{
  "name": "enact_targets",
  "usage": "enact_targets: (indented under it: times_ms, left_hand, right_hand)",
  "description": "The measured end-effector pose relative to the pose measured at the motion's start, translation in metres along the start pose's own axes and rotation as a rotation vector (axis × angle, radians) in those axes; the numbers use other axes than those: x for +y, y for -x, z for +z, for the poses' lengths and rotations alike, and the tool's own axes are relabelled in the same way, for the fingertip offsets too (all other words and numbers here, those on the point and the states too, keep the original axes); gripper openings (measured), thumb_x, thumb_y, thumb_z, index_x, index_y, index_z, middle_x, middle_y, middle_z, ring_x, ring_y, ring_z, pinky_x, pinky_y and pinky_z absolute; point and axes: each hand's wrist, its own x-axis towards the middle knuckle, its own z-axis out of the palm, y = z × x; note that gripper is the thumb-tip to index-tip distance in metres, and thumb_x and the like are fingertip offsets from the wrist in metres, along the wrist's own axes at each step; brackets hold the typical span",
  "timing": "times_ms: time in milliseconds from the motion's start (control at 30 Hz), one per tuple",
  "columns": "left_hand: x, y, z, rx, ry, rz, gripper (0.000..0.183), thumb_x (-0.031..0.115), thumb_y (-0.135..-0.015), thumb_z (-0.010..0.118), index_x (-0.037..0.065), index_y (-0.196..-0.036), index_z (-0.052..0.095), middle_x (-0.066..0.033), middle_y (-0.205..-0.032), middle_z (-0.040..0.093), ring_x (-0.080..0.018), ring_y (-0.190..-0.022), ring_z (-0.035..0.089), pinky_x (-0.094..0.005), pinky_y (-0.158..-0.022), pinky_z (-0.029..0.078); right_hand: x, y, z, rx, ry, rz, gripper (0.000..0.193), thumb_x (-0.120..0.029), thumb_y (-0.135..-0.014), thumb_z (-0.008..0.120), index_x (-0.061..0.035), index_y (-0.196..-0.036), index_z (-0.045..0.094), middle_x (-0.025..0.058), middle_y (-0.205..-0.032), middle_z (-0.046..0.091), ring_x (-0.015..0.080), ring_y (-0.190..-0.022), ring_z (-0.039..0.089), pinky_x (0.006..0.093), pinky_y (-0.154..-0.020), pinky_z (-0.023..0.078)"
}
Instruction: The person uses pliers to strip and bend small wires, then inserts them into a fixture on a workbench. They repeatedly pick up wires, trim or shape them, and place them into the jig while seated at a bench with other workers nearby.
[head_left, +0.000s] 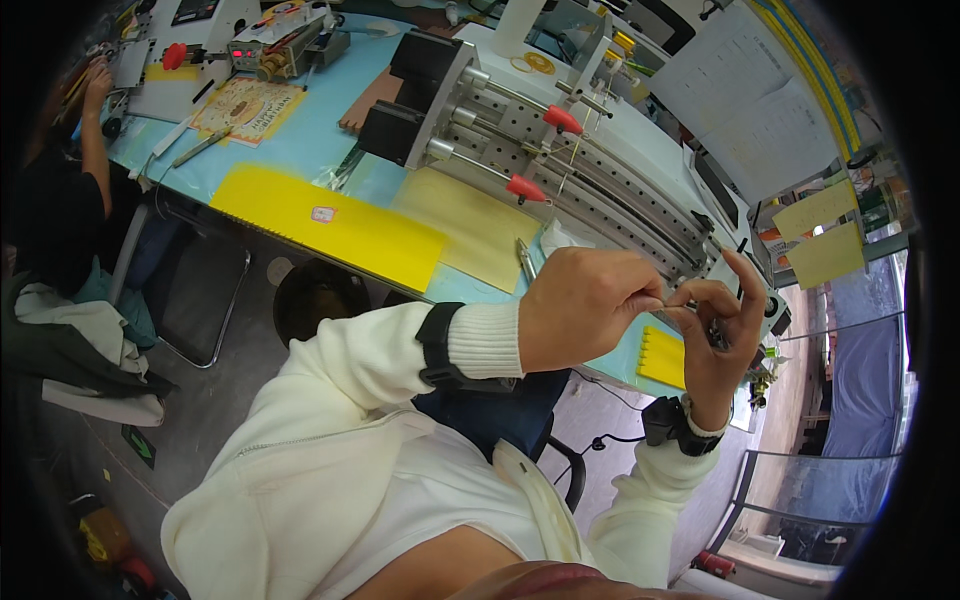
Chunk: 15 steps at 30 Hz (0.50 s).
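My left hand [590,308] is closed, its thumb and fingertips pinched together in front of the machine. My right hand [715,325] meets it fingertip to fingertip, thumb and index finger pinched and the other fingers raised. A thin strand [668,305] seems to run between the two pinches; its kind is too fine to tell. Something small, dark and shiny shows in my right palm, mostly hidden. Just beyond my hands stands a metal machine [600,190] with long rails, two black motors [405,100] and red-tipped rods [525,188]. A silvery pen-like tool [526,260] lies beside my left hand.
A yellow strip [320,222] and a pale yellow sheet [470,225] lie along the blue table's front edge. A yellow comb-edged piece [660,357] is near my right wrist. Another person's arm [92,135] works at far left. A dark round bin [320,300] stands below.
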Motion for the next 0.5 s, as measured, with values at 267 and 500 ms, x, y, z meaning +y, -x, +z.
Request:
enact_targets:
  times_ms: [267,500]
  left_hand:
    - [0.006,0.035,-0.028,0.009,0.358,-0.258,0.005,0.0,-0.085,0.066,-0.002,-0.088,0.063,-0.0108,-0.082,0.064,-0.0195,-0.072,0.065,-0.0288,-0.067,0.049]
    - [-0.004,0.057,-0.052,0.198,0.37,-0.351,0.007,0.005,-0.088,0.067,-0.001,-0.091,0.065,-0.0084,-0.084,0.066,-0.0166,-0.074,0.063,-0.0272,-0.069,0.05]
  right_hand:
    - [0.034,-0.08,0.033,0.034,0.027,0.247,0.03,-0.007,-0.081,0.078,-0.0024,-0.109,0.07,0.003,-0.106,0.072,-0.0008,-0.056,0.031,0.0171,-0.052,0.028]
    - [0.067,-0.119,0.096,-0.055,0.241,0.371,0.024,-0.02,-0.084,0.076,-0.0003,-0.097,0.075,0.0107,-0.08,0.074,0.0133,-0.061,0.063,0.0294,-0.057,0.047]
